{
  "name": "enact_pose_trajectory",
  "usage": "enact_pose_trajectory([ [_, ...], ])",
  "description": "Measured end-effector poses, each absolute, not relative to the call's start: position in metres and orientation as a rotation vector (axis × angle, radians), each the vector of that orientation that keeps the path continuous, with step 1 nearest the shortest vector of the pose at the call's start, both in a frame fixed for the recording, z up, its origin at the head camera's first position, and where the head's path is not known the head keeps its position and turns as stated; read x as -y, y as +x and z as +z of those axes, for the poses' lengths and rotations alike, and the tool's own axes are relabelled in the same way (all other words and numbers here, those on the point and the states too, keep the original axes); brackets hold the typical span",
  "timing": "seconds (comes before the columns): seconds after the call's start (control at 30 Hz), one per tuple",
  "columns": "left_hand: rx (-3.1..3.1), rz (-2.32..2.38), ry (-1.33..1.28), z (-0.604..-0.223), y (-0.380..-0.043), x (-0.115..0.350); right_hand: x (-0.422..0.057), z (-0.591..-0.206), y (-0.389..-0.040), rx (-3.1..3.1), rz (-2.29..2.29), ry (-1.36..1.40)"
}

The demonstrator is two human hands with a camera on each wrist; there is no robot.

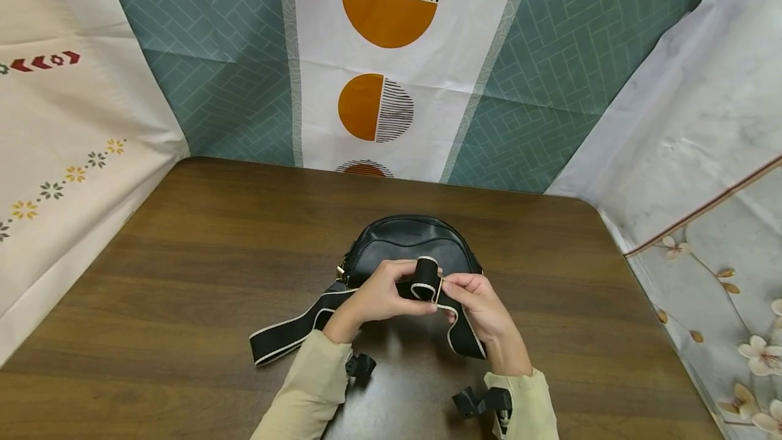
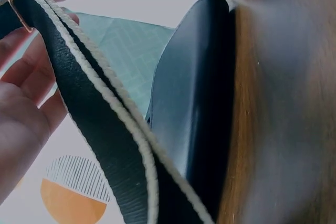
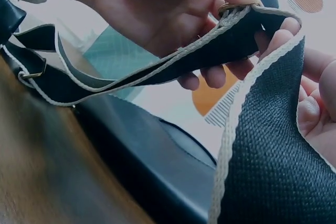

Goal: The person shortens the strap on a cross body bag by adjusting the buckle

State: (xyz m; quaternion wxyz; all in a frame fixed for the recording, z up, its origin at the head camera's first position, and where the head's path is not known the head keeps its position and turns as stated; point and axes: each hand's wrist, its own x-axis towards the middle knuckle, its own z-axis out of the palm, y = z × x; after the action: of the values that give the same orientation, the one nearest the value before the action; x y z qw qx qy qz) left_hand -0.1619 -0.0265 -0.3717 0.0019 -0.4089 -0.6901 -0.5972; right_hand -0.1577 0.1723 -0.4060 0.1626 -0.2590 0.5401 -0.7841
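Observation:
A black strap [image 1: 299, 323] with cream edging runs from a black shoulder bag [image 1: 415, 243] lying on the table. In front of the bag, my left hand [image 1: 381, 294] grips the strap at a thin gold-coloured buckle [image 1: 438, 288]. Its thumb presses at the buckle in the right wrist view, fingers behind the webbing. My right hand [image 1: 479, 301] pinches the strap just right of the buckle. Between the hands a small strap loop [image 1: 424, 277] stands up. In the right wrist view, a broad length of webbing [image 3: 262, 129] hides part of the right hand.
The brown wooden table [image 1: 183, 277] lies under the bag. Patterned cloth [image 1: 391, 121] hangs along its back edge, with white cloth at both sides. A doubled strap end reaches out to the left. Black wrist mounts [image 1: 482, 401] sit near the sleeves.

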Motion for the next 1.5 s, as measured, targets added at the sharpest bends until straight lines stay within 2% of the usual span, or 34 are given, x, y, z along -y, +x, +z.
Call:
enact_pose_trajectory([
  [0.23,2.156,-1.821,-1.278,-0.373,-0.163,0.028,-0.171,-0.405,-0.158,-1.51,-2.225,-0.755],
  [0.57,2.12,-1.827,-1.288,-0.403,-0.18,0.028,-0.188,-0.412,-0.156,-1.448,-2.134,-0.779],
  [0.9,2.134,-1.792,-1.294,-0.401,-0.177,0.029,-0.194,-0.416,-0.156,-1.545,-2.117,-0.787],
  [1.17,2.118,-1.824,-1.297,-0.372,-0.163,0.031,-0.189,-0.414,-0.154,-1.594,-2.168,-0.756],
  [1.5,2.148,-1.856,-1.276,-0.371,-0.161,0.03,-0.184,-0.413,-0.154,-1.602,-2.185,-0.727],
])
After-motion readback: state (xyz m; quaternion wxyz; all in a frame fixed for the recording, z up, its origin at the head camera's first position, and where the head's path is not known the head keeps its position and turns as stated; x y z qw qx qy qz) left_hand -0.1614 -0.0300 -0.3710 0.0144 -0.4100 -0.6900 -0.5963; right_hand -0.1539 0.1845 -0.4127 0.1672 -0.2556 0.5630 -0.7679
